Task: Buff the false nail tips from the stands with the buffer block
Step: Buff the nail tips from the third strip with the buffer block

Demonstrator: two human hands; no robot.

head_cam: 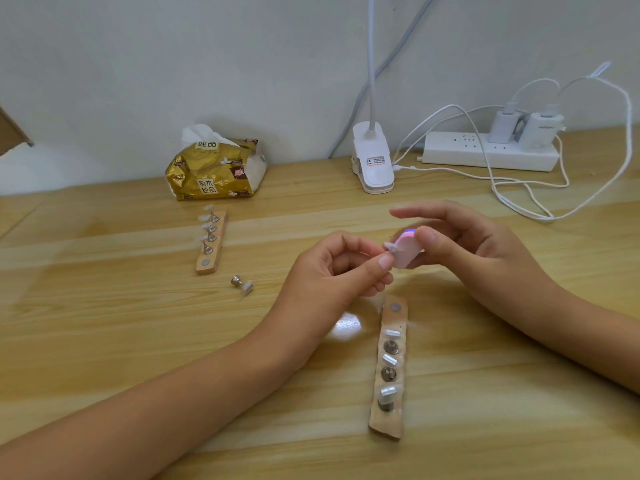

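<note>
Left hand (341,268) pinches nail tip (390,247) above table (138,341). Right hand (464,244) grips buffer block (408,249), touching tip. Best way: rub softly, keep tip steady, don't press hard. More tips wait on stands (389,372).

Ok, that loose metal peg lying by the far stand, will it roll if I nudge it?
Probably. The peg lies on its side and its base looks round, so it would likely roll in a curve. Its flat nail tip might catch and stop it. It looks small, so probably light.
</note>
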